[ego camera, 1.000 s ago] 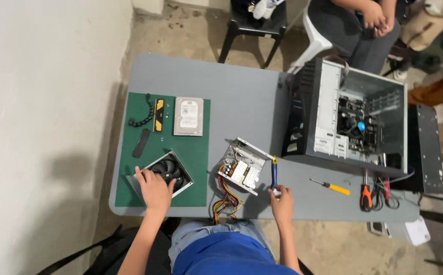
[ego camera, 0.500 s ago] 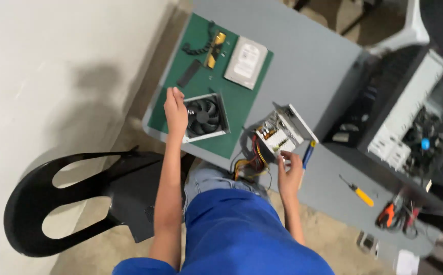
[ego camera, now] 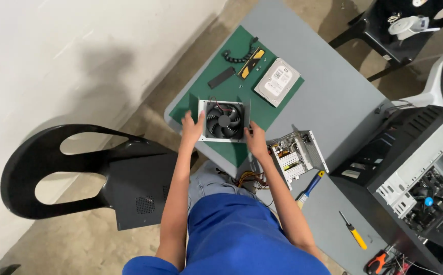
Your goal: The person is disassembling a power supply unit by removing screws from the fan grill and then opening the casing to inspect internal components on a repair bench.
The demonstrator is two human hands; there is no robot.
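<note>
A metal cover plate with a black fan (ego camera: 223,120) rests on the green mat (ego camera: 262,114). My left hand (ego camera: 193,127) grips its left edge and my right hand (ego camera: 255,140) grips its right edge. Just right of my right hand sits an open power supply box (ego camera: 297,156) with bundled coloured wires (ego camera: 249,179) hanging off the table edge. A blue-handled brush (ego camera: 310,186) lies on the grey table (ego camera: 328,97) beside it, with no hand on it.
On the mat lie a hard drive (ego camera: 277,81), a memory stick (ego camera: 251,63), a black strip (ego camera: 221,77) and a coiled cable (ego camera: 234,56). An open computer case (ego camera: 415,173) stands at the right. A yellow screwdriver (ego camera: 353,230) and red pliers (ego camera: 377,263) lie near it. A black chair (ego camera: 94,173) stands at my left.
My right hand let go of the blue brush, which now lies on the table, and moved to the fan plate. Both hands now hold the plate. The view has swung leftward.
</note>
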